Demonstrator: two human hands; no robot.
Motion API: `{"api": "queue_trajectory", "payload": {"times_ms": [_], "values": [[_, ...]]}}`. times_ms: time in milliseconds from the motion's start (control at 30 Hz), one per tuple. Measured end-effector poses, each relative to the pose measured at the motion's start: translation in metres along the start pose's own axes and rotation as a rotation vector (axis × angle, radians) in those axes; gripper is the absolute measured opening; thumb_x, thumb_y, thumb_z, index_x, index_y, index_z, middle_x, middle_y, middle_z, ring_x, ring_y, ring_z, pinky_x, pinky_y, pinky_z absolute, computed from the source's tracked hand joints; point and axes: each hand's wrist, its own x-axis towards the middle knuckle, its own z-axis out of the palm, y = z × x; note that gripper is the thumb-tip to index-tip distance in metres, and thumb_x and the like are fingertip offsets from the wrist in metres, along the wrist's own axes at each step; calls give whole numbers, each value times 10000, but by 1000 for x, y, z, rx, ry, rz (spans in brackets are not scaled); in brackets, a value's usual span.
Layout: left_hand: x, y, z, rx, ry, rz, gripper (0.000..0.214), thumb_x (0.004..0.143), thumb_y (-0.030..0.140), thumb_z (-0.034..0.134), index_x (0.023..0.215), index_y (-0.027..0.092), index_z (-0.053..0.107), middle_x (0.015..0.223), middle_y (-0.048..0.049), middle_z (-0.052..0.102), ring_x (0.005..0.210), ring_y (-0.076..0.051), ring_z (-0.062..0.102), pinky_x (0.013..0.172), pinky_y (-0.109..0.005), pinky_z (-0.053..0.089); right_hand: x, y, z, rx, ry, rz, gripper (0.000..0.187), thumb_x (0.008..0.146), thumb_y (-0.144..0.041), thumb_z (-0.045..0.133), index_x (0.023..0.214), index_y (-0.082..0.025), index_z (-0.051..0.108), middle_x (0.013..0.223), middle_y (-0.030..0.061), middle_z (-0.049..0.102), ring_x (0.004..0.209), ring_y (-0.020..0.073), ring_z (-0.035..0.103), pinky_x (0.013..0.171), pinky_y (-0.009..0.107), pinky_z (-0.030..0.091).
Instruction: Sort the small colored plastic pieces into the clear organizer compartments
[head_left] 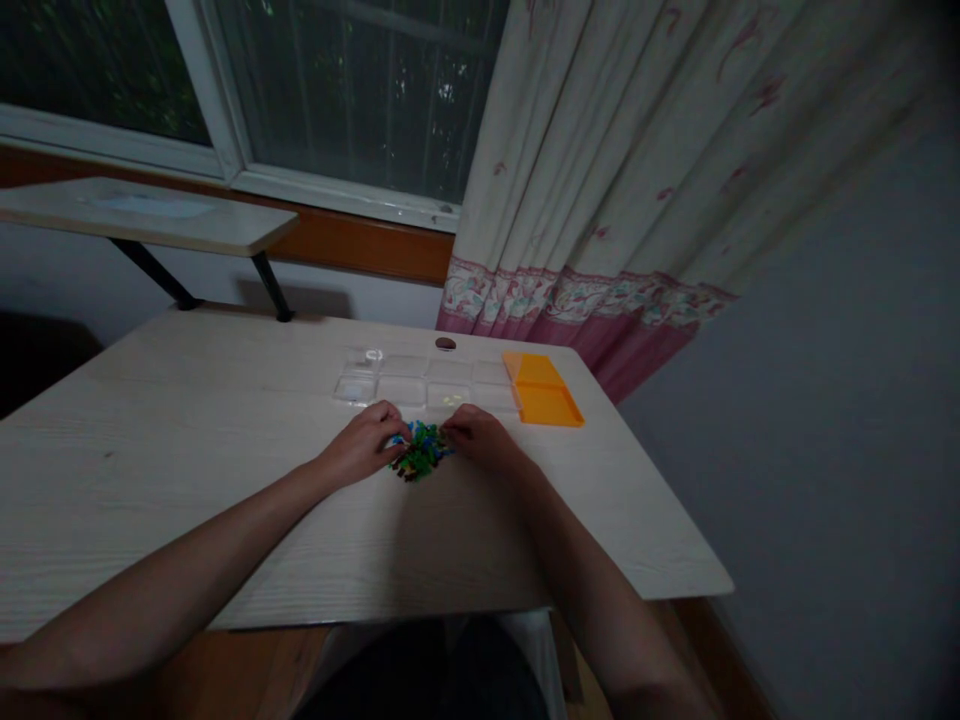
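Note:
A small heap of tiny coloured pieces (420,453), mostly green with some blue and dark ones, lies on the pale wooden table (187,430). My left hand (367,442) rests at the heap's left edge with its fingers curled down onto the pieces. My right hand (480,435) rests at the heap's right edge, fingers bent and pinched at the pieces. Whether either hand holds a piece is hidden. Just behind the hands sits a clear plastic tray (420,380) divided into several compartments.
An orange lid or tray (544,392) lies right of the clear tray. A small dark round object (445,343) sits at the table's far edge. A second table (142,215) stands under the window; a curtain (637,180) hangs at right.

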Motion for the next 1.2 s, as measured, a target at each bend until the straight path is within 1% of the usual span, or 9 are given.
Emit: {"api": "queue_trajectory", "payload": {"times_ms": [200,367,467,600,733,867,1000,1100,1200], "values": [[-1,6,5,71,58,-42,151,860,219,642,1003,231,691,1018,-58,580,964,-214,578,880,-357,483,-2,3,4,39,39,-7,167,863,-115,613,923,-178,755,891,48,678,849,145,620,805,259,480],[-1,6,8,84,86,-38,106,855,194,639,955,210,670,996,-65,591,958,-218,582,876,-363,486,-2,2,4,55,53,-5,152,868,-122,619,900,-190,751,875,37,674,838,139,613,792,253,475],[-1,5,8,68,93,-45,83,871,217,632,945,199,666,981,-68,593,952,-218,582,881,-369,484,-1,1,3,44,35,-7,147,874,-131,614,890,-185,750,863,39,673,837,145,608,786,255,470],[0,1,9,13,96,-69,106,895,253,611,948,186,675,965,-73,586,905,-209,576,829,-358,489,0,1,2,15,21,2,145,879,-143,610,887,-173,751,848,44,665,823,150,598,771,259,462],[0,-2,10,-54,115,-60,124,925,250,562,921,183,666,949,-69,581,923,-202,567,828,-346,488,0,1,2,-3,-2,10,145,891,-157,605,893,-180,749,849,38,659,831,150,596,774,257,458],[1,-4,10,-103,132,-90,185,960,287,521,935,180,671,929,-65,574,907,-195,563,806,-338,492,-1,1,2,-11,-6,11,153,887,-141,606,914,-184,750,878,43,670,867,156,605,798,264,461],[0,-6,10,-129,133,-92,249,992,310,467,951,177,673,934,-70,567,911,-196,567,819,-347,495,-1,1,3,-4,-1,14,156,877,-130,611,917,-183,752,872,42,665,851,153,604,794,261,464],[0,-8,9,-130,126,-82,247,992,301,459,956,178,670,948,-72,559,923,-198,567,827,-347,498,-1,1,3,5,-2,7,152,888,-150,606,913,-182,753,862,40,658,844,152,602,794,261,462],[-1,-8,5,-123,98,-54,204,966,277,496,985,175,672,980,-80,553,935,-202,564,851,-358,498,-1,0,2,10,-6,7,149,892,-153,604,912,-173,751,858,40,655,845,153,602,792,262,461]]}}
